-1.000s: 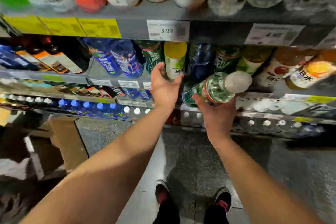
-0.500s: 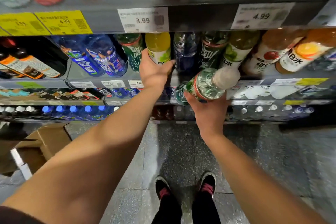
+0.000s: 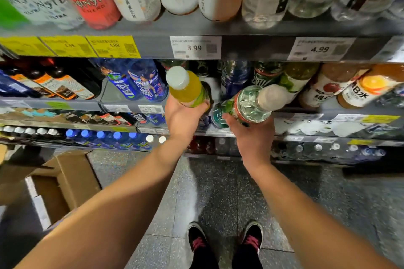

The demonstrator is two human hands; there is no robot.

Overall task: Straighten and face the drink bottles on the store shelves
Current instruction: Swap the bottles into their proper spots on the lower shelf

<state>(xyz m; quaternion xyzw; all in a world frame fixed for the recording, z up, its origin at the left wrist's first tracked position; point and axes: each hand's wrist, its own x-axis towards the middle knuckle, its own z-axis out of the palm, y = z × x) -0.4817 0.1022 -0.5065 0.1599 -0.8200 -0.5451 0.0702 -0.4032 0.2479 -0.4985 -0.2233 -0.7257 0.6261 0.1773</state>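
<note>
Shelf [image 3: 240, 28] fills far view, second tier half-faced. I hold two bottles out front of it. Left hand [image 3: 182, 117] curled round yellow bottle [image 3: 185, 87], right hand [image 3: 251, 135] wrapped on clear green bottle [image 3: 251, 105], both tilted, caps toward me. Next, I judge: slot each upright into dark gap between blue bottles [image 3: 135, 85] and right row, labels forward.

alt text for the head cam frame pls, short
A person facing store drink shelves holds a bottle in each hand: the left hand grips a yellow drink bottle with a white cap, the right hand a clear green-labelled bottle. Both bottles are tilted toward the camera, off the middle shelf.
</note>
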